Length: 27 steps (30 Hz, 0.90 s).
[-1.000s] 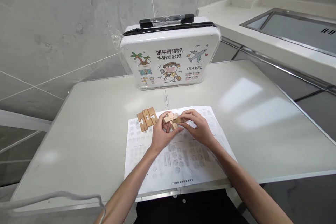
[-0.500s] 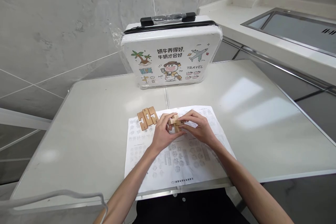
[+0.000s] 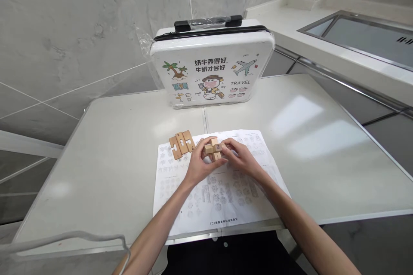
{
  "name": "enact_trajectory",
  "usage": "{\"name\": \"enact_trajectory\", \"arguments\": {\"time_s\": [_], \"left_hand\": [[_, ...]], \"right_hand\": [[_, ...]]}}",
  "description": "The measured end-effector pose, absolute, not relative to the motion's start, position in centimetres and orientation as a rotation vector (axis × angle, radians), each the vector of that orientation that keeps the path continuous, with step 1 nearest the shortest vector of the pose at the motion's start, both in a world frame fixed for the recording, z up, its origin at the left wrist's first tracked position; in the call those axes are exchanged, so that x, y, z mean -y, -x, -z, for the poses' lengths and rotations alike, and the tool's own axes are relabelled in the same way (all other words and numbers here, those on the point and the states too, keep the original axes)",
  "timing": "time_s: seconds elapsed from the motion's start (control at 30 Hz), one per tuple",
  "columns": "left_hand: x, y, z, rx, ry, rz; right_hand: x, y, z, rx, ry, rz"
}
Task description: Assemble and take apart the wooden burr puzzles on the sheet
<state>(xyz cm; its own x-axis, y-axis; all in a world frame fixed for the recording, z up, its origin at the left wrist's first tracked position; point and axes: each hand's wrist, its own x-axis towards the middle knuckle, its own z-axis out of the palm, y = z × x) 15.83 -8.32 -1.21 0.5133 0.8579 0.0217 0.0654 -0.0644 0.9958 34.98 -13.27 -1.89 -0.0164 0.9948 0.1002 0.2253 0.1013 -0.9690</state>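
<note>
Between my hands is a wooden burr puzzle, its light blocks crossing one another, with a "2" marked on the block facing right. My left hand wraps round its left and near side, fingers behind and thumb in front. On the right, my right hand pinches the end of the numbered block with thumb and fingers. Under both hands lies a printed instruction sheet. Flat wooden pieces with cut-out slots and numbers rest side by side at the sheet's upper left corner, just left of my left hand.
A white suitcase in clear plastic wrap stands at the back of the white folding table. A grey cable crosses the lower left. Beyond the table on the right is a counter with a sink.
The burr puzzle has turned in my hands, so the block marked "2" now shows plainly. My right fingers have drawn in closer together on its right end.
</note>
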Motion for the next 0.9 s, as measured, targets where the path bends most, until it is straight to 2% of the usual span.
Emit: {"name": "enact_trajectory", "arguments": {"time_s": [0.3,0.43,0.7,0.9], "left_hand": [[8.5,-15.7,0.9,-0.674,-1.541,-0.736],[8.5,-15.7,0.9,-0.707,-1.484,-0.722],[8.3,-16.2,1.6,-0.805,-1.386,-0.770],[8.3,-16.4,1.4,-0.830,-1.450,-0.754]], "right_hand": [[13.5,-35.5,0.5,1.339,1.158,-1.423],[13.4,-35.5,1.0,1.254,1.126,-1.467],[12.4,-36.3,1.5,0.536,0.932,-1.574],[11.9,-37.0,2.4,0.320,0.823,-1.545]]}}
